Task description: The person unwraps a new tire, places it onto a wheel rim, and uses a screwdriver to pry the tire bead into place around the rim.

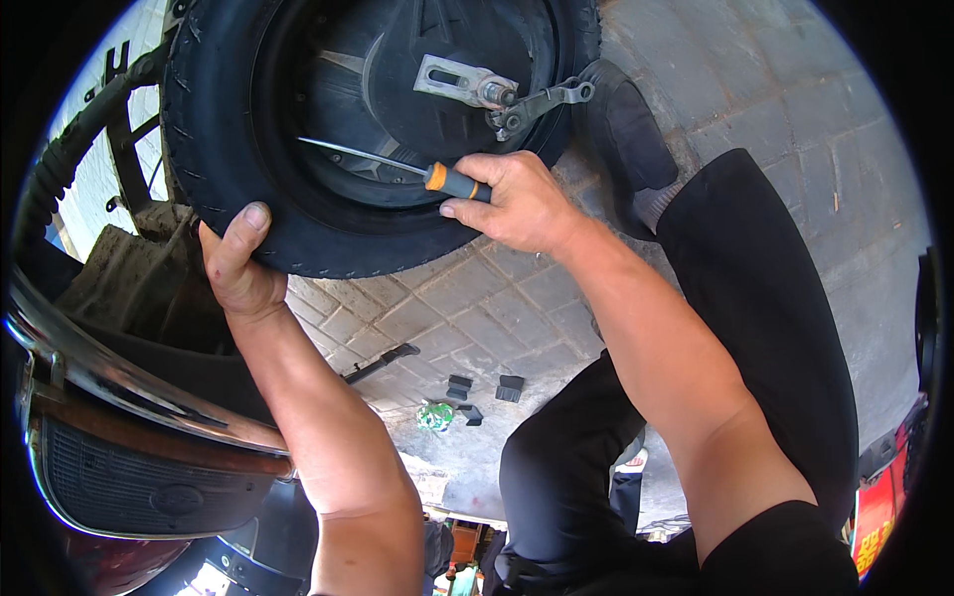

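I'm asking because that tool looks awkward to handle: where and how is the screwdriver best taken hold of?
Probably by its thick gray-and-orange handle, coming from the lower right, where the right hand grips it. The handle end faces that way, while the thin metal shaft points left over the wheel, putting the narrow tip away from the hand.

Grey block-paved floor (pixel 527 318): small black angular pieces (pixel 510 387) grouped together, crumpled green-and-white wad (pixel 433 416) just beside, long thin black bar (pixel 383 364) nearby.

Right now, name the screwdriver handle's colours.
Screwdriver handle: dark grey and orange, in the head view.
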### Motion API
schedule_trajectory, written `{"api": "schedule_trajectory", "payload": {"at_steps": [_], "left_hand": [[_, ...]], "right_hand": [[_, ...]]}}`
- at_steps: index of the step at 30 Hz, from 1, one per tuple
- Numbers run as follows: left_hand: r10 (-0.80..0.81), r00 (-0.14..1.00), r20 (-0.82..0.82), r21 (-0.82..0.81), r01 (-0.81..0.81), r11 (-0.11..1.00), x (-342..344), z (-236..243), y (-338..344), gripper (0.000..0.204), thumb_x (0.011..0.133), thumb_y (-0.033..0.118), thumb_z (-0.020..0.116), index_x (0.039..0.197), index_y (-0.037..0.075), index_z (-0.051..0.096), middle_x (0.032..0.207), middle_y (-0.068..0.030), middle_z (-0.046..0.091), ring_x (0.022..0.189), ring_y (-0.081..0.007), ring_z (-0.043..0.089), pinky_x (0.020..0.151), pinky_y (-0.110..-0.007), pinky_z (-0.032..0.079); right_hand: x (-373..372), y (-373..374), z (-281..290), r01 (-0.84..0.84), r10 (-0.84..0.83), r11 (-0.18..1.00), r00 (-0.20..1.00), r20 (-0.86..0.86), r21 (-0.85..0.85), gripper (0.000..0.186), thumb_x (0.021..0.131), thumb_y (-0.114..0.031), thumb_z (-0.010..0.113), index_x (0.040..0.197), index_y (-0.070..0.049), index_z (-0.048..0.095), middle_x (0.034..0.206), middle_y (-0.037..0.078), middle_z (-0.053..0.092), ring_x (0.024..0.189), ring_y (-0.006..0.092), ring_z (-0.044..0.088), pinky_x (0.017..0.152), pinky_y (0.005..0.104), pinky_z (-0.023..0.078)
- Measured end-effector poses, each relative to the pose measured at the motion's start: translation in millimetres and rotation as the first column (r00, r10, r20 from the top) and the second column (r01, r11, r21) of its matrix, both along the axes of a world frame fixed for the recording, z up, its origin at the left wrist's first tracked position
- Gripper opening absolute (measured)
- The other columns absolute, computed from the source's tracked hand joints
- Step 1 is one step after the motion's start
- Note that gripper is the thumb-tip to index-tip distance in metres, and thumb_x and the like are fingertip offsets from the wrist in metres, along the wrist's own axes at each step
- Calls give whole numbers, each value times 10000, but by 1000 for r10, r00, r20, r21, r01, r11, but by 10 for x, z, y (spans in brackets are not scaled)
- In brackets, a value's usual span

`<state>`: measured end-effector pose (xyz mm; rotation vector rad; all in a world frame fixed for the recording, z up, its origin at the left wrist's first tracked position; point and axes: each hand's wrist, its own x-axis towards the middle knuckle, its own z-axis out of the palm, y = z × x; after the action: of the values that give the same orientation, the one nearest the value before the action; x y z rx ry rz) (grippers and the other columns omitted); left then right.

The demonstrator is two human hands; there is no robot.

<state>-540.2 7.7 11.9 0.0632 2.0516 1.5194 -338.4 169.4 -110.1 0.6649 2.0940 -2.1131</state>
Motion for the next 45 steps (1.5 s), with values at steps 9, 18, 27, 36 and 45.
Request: {"api": "schedule_trajectory", "payload": {"at_steps": [9, 18, 27, 36, 45], "left_hand": [[16, 1000, 24, 17, -16, 1000, 89, 39, -30, 830, 683, 187, 689, 1442, -52, 451, 1360, -191, 587, 1224, -340, 587, 1097, -413, 446], [68, 998, 4, 4, -68, 998, 234, 65, -1, 747, 671, 133, 704, 1371, -61, 528, 1222, -155, 661, 1076, -281, 656, 1034, -370, 477], [203, 858, -472, -146, -304, 942, 376, -44, 354, 616, 728, 216, 880, 1195, -98, 628, 1114, -160, 701, 1010, -237, 660, 960, -332, 488], [209, 876, -434, -343, -375, 861, -59, -332, 213, 778, 756, 540, 806, 1020, -177, 659, 930, -228, 713, 864, -302, 654, 871, -396, 506], [277, 860, -428, -525, -486, 698, -53, -471, 132, 752, 767, 647, 739, 935, -86, 716, 844, -135, 714, 773, -245, 601, 792, -365, 489]], "right_hand": [[10, 23, -6, -53, 56, 996, 997, -46, 67, 243, 791, -195, 801, 871, -13, 662, 682, 190, 608, 647, 378, 604, 613, 438, 472], [-349, 156, 862, -335, 276, 931, 906, 322, 143, 251, 871, -231, 709, 990, -10, 700, 839, 211, 709, 828, 417, 694, 770, 474, 554], [-666, 376, 1543, -416, 345, 909, 780, 522, 21, 364, 921, -263, 657, 1035, 83, 666, 989, 315, 682, 1015, 454, 658, 904, 476, 511], [-828, 86, 1757, 528, 86, 380, 797, 598, -759, 196, 947, -230, 618, 900, -45, 573, 748, 49, 561, 566, 138, 534, 426, 285, 348], [-1128, -107, 2027, 739, -39, -108, 666, 745, -665, 137, 924, -208, 607, 901, -87, 546, 734, 35, 562, 568, 142, 541, 412, 280, 344]]}}
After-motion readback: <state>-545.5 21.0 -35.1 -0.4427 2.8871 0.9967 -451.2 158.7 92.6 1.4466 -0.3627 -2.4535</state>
